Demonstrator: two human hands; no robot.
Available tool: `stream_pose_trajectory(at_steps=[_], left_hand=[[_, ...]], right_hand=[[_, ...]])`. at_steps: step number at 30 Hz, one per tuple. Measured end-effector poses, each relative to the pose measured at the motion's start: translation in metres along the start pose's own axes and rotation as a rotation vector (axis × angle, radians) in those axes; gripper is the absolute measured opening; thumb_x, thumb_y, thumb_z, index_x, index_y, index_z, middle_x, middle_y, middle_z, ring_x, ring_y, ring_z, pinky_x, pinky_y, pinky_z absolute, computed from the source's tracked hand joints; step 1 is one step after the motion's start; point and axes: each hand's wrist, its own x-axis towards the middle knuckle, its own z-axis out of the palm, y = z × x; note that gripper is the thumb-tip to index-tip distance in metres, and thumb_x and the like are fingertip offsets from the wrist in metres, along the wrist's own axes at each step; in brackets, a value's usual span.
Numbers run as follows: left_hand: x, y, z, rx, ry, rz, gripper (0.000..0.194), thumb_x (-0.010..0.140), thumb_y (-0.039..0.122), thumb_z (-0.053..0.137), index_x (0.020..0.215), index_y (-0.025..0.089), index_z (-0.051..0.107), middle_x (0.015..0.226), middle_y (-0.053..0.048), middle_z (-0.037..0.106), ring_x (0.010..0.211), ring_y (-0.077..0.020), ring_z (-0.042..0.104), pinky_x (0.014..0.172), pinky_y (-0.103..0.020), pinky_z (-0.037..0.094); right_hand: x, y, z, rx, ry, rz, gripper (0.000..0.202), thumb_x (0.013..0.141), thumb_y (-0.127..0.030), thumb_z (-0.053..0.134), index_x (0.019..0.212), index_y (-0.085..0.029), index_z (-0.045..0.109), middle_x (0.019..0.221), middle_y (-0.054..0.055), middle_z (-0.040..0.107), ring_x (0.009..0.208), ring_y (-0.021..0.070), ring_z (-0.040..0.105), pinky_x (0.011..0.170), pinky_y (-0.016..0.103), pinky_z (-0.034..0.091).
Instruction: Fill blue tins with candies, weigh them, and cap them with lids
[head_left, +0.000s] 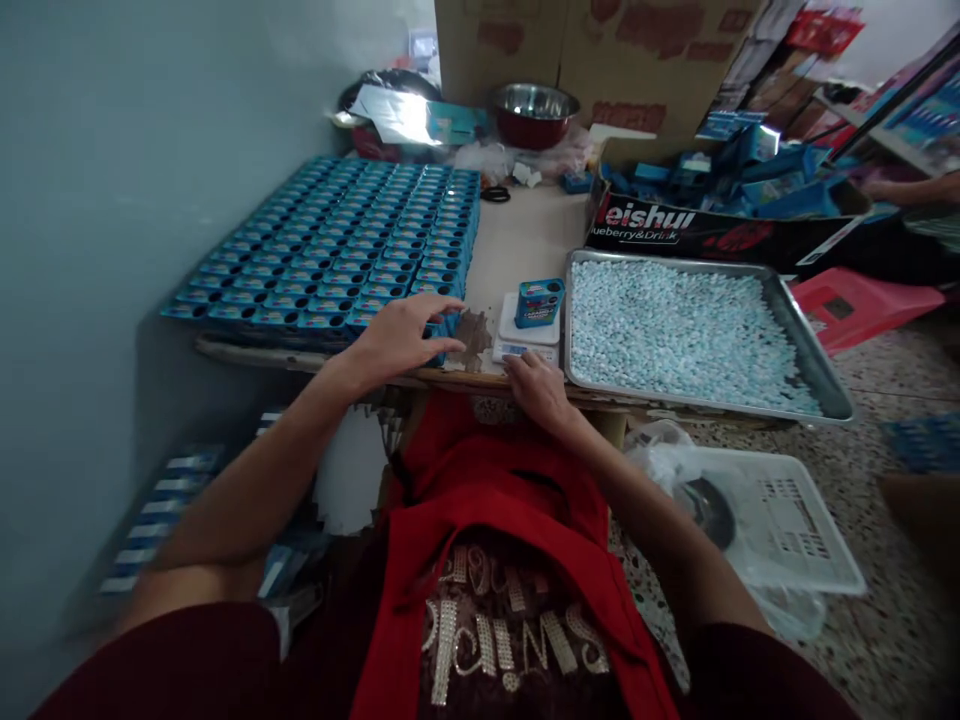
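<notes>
A small blue box [539,303] stands on a white digital scale [510,330] near the table's front edge. My right hand [537,388] rests at the front of the scale, its fingers bent against the display side; whether they grip anything is hard to see. To the left, my left hand [409,335] is held with thumb and fingers apart and nothing between them, beside the front right corner of many blue boxes [337,240] packed in rows. Right of the scale lies a metal tray [829,385] of small pale blue and white pieces.
Behind the tray is a black carton [637,225] of blue boxes. A steel bowl [535,115] and black scissors [495,194] are farther back. A white plastic basket [795,575] sits below right, near a pink plastic object [874,305]. Another person's arm shows at far right.
</notes>
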Motion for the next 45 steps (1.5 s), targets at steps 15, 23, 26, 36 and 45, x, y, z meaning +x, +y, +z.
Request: stream_pose_trajectory(at_steps=[15, 23, 26, 36, 45], left_hand=[[0.026, -0.050, 0.202, -0.207, 0.386, 0.191, 0.045, 0.115, 0.035, 0.077, 0.154, 0.015, 0.071, 0.157, -0.024, 0.076, 0.151, -0.0372, 0.074, 0.133, -0.057, 0.059], [0.064, -0.077, 0.222, -0.160, 0.489, 0.155, 0.074, 0.116, 0.065, 0.073, 0.165, 0.011, 0.059, 0.158, -0.030, 0.072, 0.152, -0.0432, 0.071, 0.131, -0.062, 0.058], [0.063, -0.080, 0.230, -0.147, 0.517, 0.140, 0.075, 0.115, 0.061, 0.078, 0.166, 0.010, 0.058, 0.154, -0.029, 0.074, 0.147, -0.0420, 0.076, 0.126, -0.057, 0.063], [0.056, -0.070, 0.235, -0.068, 0.592, 0.171, 0.059, 0.116, 0.054, 0.078, 0.160, 0.017, 0.065, 0.145, -0.023, 0.080, 0.139, -0.0401, 0.080, 0.120, -0.057, 0.068], [0.053, -0.067, 0.230, -0.043, 0.575, 0.209, 0.059, 0.116, 0.060, 0.076, 0.156, 0.017, 0.066, 0.143, -0.022, 0.081, 0.138, -0.0389, 0.080, 0.124, -0.058, 0.066]], right_hand=[[-0.018, -0.005, 0.001, -0.151, -0.088, 0.402, 0.059, 0.125, -0.019, 0.036, 0.183, -0.012, 0.051, 0.149, 0.024, 0.077, 0.131, 0.0338, 0.080, 0.103, 0.040, 0.064], [-0.006, -0.012, -0.004, -0.211, -0.168, 0.471, 0.057, 0.126, -0.020, 0.036, 0.181, -0.014, 0.052, 0.147, 0.021, 0.079, 0.126, 0.0311, 0.086, 0.095, 0.037, 0.066], [-0.006, -0.010, 0.000, -0.209, -0.158, 0.490, 0.055, 0.128, -0.024, 0.038, 0.180, -0.015, 0.055, 0.146, 0.020, 0.080, 0.123, 0.0297, 0.087, 0.093, 0.035, 0.066], [-0.006, -0.009, 0.000, -0.232, -0.192, 0.499, 0.058, 0.126, -0.016, 0.036, 0.181, -0.016, 0.054, 0.149, 0.020, 0.080, 0.129, 0.0307, 0.087, 0.095, 0.037, 0.068], [0.008, -0.013, -0.039, -0.176, -0.327, 0.466, 0.053, 0.124, -0.014, 0.040, 0.171, -0.014, 0.064, 0.150, 0.020, 0.082, 0.125, 0.0295, 0.088, 0.091, 0.035, 0.065]])
